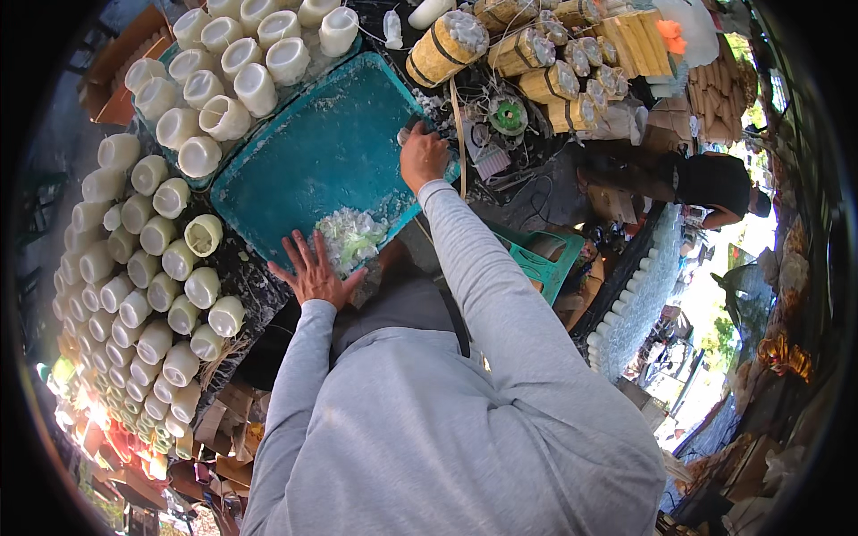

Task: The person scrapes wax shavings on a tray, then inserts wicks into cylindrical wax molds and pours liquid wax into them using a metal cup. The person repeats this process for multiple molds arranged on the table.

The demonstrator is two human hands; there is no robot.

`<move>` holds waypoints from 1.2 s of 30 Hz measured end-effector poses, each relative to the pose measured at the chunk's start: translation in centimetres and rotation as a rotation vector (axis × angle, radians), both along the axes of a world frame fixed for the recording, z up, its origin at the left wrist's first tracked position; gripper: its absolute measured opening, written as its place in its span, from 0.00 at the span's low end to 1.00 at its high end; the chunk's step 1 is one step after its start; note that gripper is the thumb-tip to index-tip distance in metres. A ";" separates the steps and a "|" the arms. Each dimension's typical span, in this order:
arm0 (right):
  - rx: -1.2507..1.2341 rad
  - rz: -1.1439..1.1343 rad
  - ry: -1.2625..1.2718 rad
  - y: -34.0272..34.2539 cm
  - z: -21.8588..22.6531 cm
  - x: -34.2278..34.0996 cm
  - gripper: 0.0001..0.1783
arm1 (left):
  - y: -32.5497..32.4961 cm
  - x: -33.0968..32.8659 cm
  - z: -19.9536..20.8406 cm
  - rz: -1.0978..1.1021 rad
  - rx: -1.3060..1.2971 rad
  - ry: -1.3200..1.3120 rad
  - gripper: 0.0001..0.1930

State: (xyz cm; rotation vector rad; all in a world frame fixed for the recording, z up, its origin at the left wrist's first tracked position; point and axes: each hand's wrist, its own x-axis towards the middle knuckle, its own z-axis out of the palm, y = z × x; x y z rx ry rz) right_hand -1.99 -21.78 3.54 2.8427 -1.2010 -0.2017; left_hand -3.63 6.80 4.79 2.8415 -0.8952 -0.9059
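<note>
A teal rectangular tray (304, 134) with a whitish film over its floor lies in front of me. My left hand (315, 272) rests with fingers spread at the tray's near edge, beside a heap of whitish and pale green flakes (353, 234). Over at the tray's right side, my right hand (424, 157) is closed around a small dark tool with a metallic end (404, 135). Its fingers hide most of that tool, so I cannot tell its kind. Whitish crumbs lie along the right rim by this hand.
Rows of cream cylinders (156, 234) cover the left side, with more cylinders (239, 55) behind the tray. Strapped yellowish bundles (447, 46) lie at the far right, near a green spool (508, 116). A green plastic stool (545, 259) stands right; another person (710, 183) bends beyond it.
</note>
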 end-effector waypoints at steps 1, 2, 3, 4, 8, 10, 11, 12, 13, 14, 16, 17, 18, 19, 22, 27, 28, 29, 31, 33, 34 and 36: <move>0.032 0.002 0.029 -0.2 -0.2 0.0 0.20 | 0.0 0.0 0.0 0.016 -0.030 -0.001 0.67; -0.004 0.008 0.013 0.0 -0.3 -0.2 0.20 | -0.1 0.1 -0.1 0.003 0.004 -0.007 0.67; 0.057 0.031 0.080 -0.2 -0.5 -0.2 0.20 | 0.0 0.0 -0.1 -0.003 0.018 -0.002 0.67; 0.117 0.060 0.114 0.0 -0.6 -0.4 0.19 | 0.0 0.1 -0.1 0.015 0.001 0.029 0.67; -0.073 0.019 -0.066 -0.6 -0.6 0.4 0.16 | 0.0 0.1 0.1 0.003 0.005 0.014 0.67; 0.006 0.007 -0.028 -0.6 -0.3 1.1 0.16 | -0.1 0.2 0.1 0.015 -0.027 0.009 0.67; 0.015 0.003 -0.013 -0.3 -0.1 1.2 0.17 | -0.1 0.1 0.2 -0.005 0.024 0.037 0.67; -0.048 0.004 -0.058 0.0 0.1 1.4 0.18 | -0.2 0.1 0.1 0.000 0.028 0.035 0.67; 0.028 -0.014 0.064 1.0 0.3 1.1 0.21 | -0.1 0.1 0.1 0.005 0.009 0.025 0.67; 0.025 0.021 0.077 2.0 0.5 0.8 0.22 | -0.1 0.1 0.1 -0.007 0.055 0.045 0.67; 0.185 0.096 0.185 2.7 0.8 0.1 0.23 | -0.3 0.2 -0.2 0.014 0.004 0.027 0.68; 0.228 0.066 0.104 2.6 0.9 -0.2 0.20 | -0.2 0.2 -0.2 -0.009 0.049 0.031 0.68; 0.128 0.030 0.023 2.5 0.9 -0.3 0.19 | -0.2 0.2 -0.3 -0.008 0.037 0.018 0.68; 0.077 0.004 -0.035 1.7 0.9 -0.4 0.18 | -0.2 0.2 -0.3 0.008 0.025 0.049 0.68; -0.034 -0.074 -0.007 -1.9 0.6 0.4 0.12 | -0.1 0.0 -0.3 0.003 -0.006 0.027 0.67; 0.071 -0.013 0.065 -3.5 0.7 0.7 0.11 | 0.3 0.0 -0.3 -0.037 0.032 0.036 0.67; 0.087 -0.026 0.028 -3.2 0.8 0.7 0.11 | 0.2 0.1 -0.4 -0.014 -0.008 0.023 0.67; 0.181 -0.036 0.042 -3.4 1.2 0.3 0.11 | 0.5 0.1 -0.4 -0.032 0.010 0.011 0.67; 0.207 -0.052 0.088 -3.4 1.4 0.0 0.12 | 0.5 0.0 -0.7 -0.012 -0.051 0.012 0.67; 0.177 -0.051 0.002 -3.4 1.6 -0.1 0.12 | 0.7 -0.1 -0.9 -0.026 -0.029 0.009 0.67; 0.099 -0.065 -0.066 -4.1 1.7 0.0 0.12 | 0.6 0.0 -1.0 -0.004 -0.063 0.025 0.68; 0.151 -0.040 0.001 -3.8 1.5 0.2 0.13 | 0.9 -0.2 -1.1 -0.028 -0.035 0.016 0.68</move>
